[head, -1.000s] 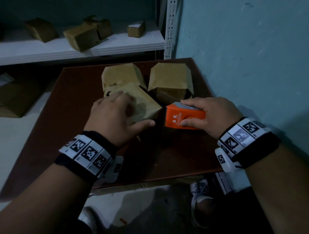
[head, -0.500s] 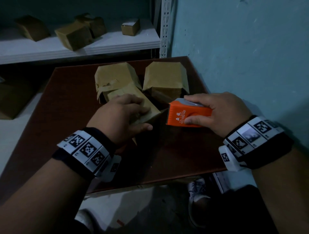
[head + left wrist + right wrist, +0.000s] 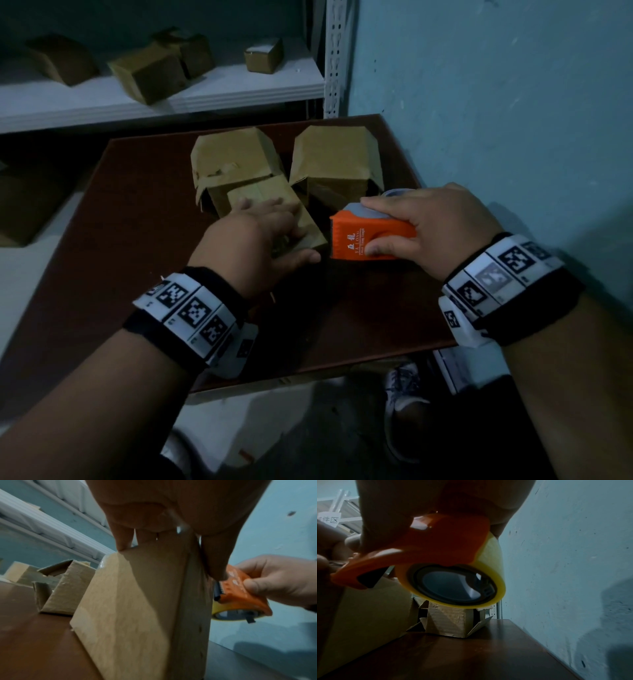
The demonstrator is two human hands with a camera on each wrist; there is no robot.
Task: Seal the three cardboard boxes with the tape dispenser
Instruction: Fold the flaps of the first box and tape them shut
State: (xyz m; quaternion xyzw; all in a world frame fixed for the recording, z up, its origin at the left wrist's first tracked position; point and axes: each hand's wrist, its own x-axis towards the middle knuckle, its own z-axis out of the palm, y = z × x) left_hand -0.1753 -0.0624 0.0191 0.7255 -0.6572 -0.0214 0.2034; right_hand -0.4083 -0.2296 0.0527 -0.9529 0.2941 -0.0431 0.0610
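Note:
Three cardboard boxes stand on the brown table (image 3: 113,274). The nearest box (image 3: 270,200) (image 3: 137,615) is gripped from above by my left hand (image 3: 260,236), fingers over its top and thumb on its right side. Behind it stand a back left box (image 3: 233,157) and a back right box (image 3: 337,154) (image 3: 448,622), both with flaps splayed. My right hand (image 3: 428,226) grips the orange tape dispenser (image 3: 366,238) (image 3: 436,545) (image 3: 240,592), loaded with a yellowish tape roll (image 3: 488,563). Its toothed front edge sits just right of the nearest box.
A blue-green wall (image 3: 496,102) runs close along the table's right edge. A white shelf (image 3: 102,99) behind the table carries several more cardboard boxes (image 3: 147,75). My shoe (image 3: 404,404) shows on the floor below the table's near edge.
The left hand has slid forward over the nearest box's top. The right hand and dispenser have come slightly closer to the box's right side.

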